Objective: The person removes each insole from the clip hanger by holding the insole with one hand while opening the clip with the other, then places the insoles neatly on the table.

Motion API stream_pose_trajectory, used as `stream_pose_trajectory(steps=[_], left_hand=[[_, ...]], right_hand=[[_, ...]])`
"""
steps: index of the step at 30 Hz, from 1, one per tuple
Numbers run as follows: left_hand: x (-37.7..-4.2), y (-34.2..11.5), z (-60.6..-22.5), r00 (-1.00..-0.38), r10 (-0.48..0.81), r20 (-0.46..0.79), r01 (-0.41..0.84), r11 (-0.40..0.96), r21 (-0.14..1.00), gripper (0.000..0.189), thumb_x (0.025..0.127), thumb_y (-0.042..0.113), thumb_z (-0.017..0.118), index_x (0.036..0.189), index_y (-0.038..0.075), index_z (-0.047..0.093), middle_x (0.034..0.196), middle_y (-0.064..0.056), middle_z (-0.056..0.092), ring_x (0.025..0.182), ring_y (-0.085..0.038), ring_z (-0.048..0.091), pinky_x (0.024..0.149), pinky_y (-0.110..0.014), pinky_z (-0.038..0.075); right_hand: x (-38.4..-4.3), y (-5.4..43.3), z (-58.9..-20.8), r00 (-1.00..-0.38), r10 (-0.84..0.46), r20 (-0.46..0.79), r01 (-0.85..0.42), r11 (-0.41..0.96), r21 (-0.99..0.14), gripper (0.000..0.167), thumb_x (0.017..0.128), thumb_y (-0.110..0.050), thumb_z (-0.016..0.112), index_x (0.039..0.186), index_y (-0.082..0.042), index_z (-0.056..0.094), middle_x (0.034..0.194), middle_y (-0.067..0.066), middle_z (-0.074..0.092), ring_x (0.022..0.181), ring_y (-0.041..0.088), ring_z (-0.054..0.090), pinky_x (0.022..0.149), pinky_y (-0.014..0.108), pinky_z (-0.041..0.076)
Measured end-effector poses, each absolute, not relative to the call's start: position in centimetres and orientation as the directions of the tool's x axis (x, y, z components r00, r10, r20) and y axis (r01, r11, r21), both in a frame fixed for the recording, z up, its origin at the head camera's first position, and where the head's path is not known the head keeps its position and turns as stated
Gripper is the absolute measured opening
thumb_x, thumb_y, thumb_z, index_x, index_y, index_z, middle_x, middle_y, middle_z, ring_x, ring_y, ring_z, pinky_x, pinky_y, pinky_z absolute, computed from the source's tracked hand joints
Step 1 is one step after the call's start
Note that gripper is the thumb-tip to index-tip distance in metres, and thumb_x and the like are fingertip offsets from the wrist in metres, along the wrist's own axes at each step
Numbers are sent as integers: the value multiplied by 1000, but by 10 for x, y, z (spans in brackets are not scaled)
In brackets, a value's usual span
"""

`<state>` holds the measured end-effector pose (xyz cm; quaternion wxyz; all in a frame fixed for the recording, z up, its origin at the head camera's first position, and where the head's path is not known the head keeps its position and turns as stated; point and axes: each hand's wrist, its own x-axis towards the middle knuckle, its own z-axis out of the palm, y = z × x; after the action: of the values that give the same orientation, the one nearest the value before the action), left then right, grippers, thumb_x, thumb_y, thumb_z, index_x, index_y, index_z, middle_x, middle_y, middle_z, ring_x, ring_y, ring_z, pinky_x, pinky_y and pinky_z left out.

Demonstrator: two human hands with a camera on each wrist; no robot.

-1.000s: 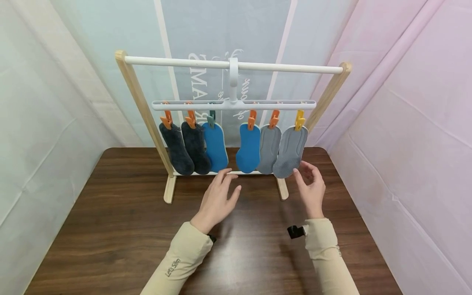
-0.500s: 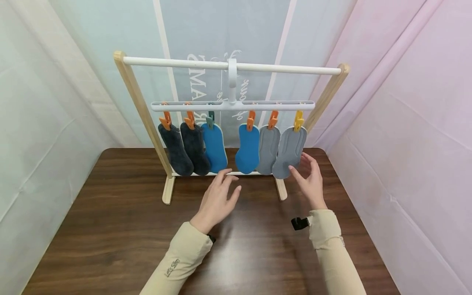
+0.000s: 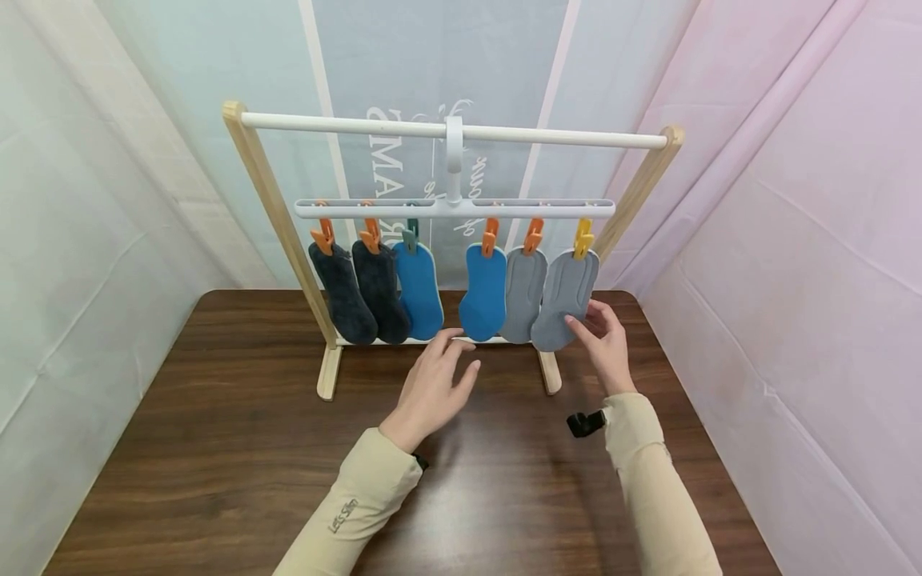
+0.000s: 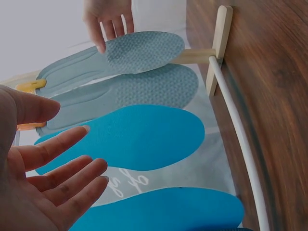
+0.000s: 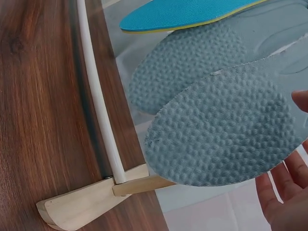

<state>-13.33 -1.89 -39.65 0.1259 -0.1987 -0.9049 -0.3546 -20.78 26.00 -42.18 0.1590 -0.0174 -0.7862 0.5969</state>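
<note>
At the far right of the row, a grey insole (image 3: 565, 300) hangs toe down from a yellow clothespin (image 3: 583, 240). My right hand (image 3: 607, 344) holds it by the right edge, thumb on its front and fingers behind, partly hidden. In the right wrist view the dimpled face of this grey insole (image 5: 226, 130) fills the middle. My left hand (image 3: 432, 392) hovers below the row with fingers loosely spread and nothing in them. Nearest to it are two blue insoles (image 3: 484, 296), one on each side of the gap. A second grey insole (image 3: 522, 296) hangs partly behind the first.
Two dark insoles (image 3: 353, 296) hang at the left from orange clothespins (image 3: 370, 232). All hang from a white clip hanger (image 3: 454, 210) hooked over the rod (image 3: 346, 123) of a wooden rack (image 3: 270, 216). The rack stands on a brown table (image 3: 461, 496); curtains (image 3: 792, 280) close in the sides.
My right hand has risen slightly, and its thumb has moved further onto the front of the grey insole. My left hand has drifted a little to the right. The insoles hang nearly unchanged.
</note>
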Motion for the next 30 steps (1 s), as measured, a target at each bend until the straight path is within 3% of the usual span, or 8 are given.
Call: stream_pose_trajectory(steps=[5, 9, 15, 30], left_hand=[[-134, -17, -396, -890, 269, 369, 447, 676, 586, 25, 97, 24, 57, 115, 7, 63, 135, -14, 49, 118, -30, 55, 96, -41, 50], [-133, -17, -394, -889, 269, 372, 449, 677, 584, 25, 97, 24, 57, 115, 7, 63, 135, -14, 49, 118, -30, 55, 96, -41, 50], [-133, -16, -393, -887, 269, 375, 451, 676, 582, 24, 97, 23, 58, 114, 7, 63, 134, -14, 49, 119, -31, 54, 96, -42, 49], [-142, -3, -381, -863, 311, 398, 499, 646, 577, 33, 98, 25, 55, 123, 4, 59, 135, -14, 50, 119, -28, 54, 95, -41, 50]], right_hand=[[-213, 261, -424, -959, 210, 193, -143, 232, -962, 31, 87, -16, 71, 115, -9, 59, 103, -13, 60, 101, 6, 56, 88, 21, 46], [-214, 261, -425, -970, 188, 156, -112, 227, -968, 27, 88, -19, 71, 112, -13, 59, 102, -15, 61, 99, 6, 57, 79, 16, 48], [-216, 261, -427, -975, 170, 146, -110, 203, -973, 27, 89, -17, 69, 111, -6, 59, 96, -16, 63, 96, 6, 59, 77, 15, 49], [-215, 259, -431, -978, 167, 122, -89, 195, -977, 27, 90, -15, 68, 111, -1, 61, 92, -20, 64, 91, 2, 60, 77, 16, 49]])
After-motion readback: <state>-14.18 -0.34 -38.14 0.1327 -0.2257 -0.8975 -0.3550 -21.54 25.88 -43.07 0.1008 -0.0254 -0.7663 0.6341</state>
